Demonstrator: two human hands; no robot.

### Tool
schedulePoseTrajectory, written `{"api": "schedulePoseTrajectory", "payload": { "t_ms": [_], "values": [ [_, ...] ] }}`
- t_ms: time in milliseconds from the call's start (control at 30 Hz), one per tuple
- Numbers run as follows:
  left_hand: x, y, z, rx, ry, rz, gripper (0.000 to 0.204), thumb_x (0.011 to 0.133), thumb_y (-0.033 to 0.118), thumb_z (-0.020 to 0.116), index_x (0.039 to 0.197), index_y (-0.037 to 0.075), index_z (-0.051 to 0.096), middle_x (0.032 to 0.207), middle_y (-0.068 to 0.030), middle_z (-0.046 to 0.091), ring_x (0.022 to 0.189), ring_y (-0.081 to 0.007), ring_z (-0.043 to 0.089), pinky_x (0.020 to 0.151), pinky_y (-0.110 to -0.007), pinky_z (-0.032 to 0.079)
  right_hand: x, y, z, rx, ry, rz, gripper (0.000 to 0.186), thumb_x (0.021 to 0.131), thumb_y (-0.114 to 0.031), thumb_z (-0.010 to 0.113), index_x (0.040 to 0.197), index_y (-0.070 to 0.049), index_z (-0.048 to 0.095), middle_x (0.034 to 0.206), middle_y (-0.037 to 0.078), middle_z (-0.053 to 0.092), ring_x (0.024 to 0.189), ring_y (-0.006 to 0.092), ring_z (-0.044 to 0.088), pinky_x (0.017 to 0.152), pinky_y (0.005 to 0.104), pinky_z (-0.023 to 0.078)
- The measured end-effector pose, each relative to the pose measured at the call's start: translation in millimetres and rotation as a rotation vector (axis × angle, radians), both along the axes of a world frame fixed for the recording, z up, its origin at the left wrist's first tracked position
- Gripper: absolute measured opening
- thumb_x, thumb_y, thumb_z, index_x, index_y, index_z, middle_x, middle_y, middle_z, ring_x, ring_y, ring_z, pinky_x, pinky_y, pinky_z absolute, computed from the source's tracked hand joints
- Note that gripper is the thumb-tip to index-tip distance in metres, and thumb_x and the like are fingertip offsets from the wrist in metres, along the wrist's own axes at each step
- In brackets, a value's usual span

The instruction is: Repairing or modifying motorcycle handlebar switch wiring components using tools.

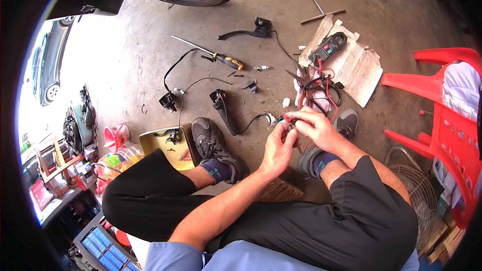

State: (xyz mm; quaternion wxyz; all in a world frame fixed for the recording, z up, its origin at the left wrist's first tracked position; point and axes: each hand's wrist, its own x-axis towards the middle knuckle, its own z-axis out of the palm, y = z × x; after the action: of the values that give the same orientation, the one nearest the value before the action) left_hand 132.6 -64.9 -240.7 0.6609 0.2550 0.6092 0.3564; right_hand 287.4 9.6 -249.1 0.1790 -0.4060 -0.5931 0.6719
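Observation:
My left hand (277,151) and my right hand (315,126) meet above the floor between my shoes, both closed in a pinch. Between the fingertips is a small bundle of thin wires (272,118), with a red piece sticking up; the exact tips are covered by my fingers. A white plug (286,102) shows just beyond them. The bundle comes from a black cable that runs left to a black handlebar grip with a switch housing (226,112) lying on the floor. Just past my right hand lie red and black test leads (326,88) and a pair of pliers (299,76).
A clamp meter (329,47) rests on torn cardboard (356,70). Farther off are a screwdriver (228,61), a brake lever (258,29) and a switch housing (167,101). A yellow tray (149,143) stands by my left shoe; a red chair (442,120) and fan (414,185) stand right.

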Motion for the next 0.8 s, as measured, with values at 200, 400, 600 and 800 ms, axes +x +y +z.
{"api": "schedulePoseTrajectory", "payload": {
  "t_ms": [200,400,600,800],
  "values": [
    [-12.2,-5.0,-9.6,0.199,0.372,-0.166,0.017,0.099,0.016,0.050,0.106,0.003,0.058,0.071,-0.0026,0.053,0.060,-0.0098,0.051,0.055,-0.027,0.043,2.2,1.4,8.2,-0.212,-0.011,-0.105,0.028,0.093,-0.009,0.053,0.116,0.000,0.064,0.085,0.002,0.058,0.067,0.0082,0.052,0.060,0.0245,0.044],
    [-9.9,-9.3,-8.5,0.239,0.471,-0.222,0.015,0.094,0.010,0.056,0.106,0.002,0.059,0.090,-0.0176,0.061,0.083,-0.0340,0.062,0.075,-0.040,0.049,1.2,0.5,5.4,-0.314,0.035,-0.120,0.024,0.092,-0.008,0.052,0.111,-0.002,0.065,0.072,-0.004,0.055,0.058,0.0037,0.047,0.052,0.0211,0.039],
    [-11.1,-10.7,-10.3,0.319,0.525,-0.241,0.014,0.092,0.007,0.056,0.104,0.000,0.058,0.092,-0.0183,0.060,0.085,-0.0354,0.061,0.076,-0.041,0.048,2.4,0.7,2.9,-0.335,0.043,-0.119,0.022,0.092,-0.009,0.051,0.108,-0.002,0.066,0.067,-0.004,0.053,0.057,0.0038,0.046,0.051,0.0212,0.039],
    [-11.6,-10.7,-9.6,0.332,0.521,-0.243,0.013,0.092,0.006,0.057,0.103,0.000,0.057,0.091,-0.0182,0.058,0.085,-0.0363,0.060,0.075,-0.042,0.048,3.1,0.9,2.2,-0.350,0.047,-0.107,0.023,0.093,-0.009,0.050,0.107,-0.002,0.066,0.064,-0.004,0.050,0.056,0.0039,0.045,0.051,0.0213,0.038]
  ]
}}
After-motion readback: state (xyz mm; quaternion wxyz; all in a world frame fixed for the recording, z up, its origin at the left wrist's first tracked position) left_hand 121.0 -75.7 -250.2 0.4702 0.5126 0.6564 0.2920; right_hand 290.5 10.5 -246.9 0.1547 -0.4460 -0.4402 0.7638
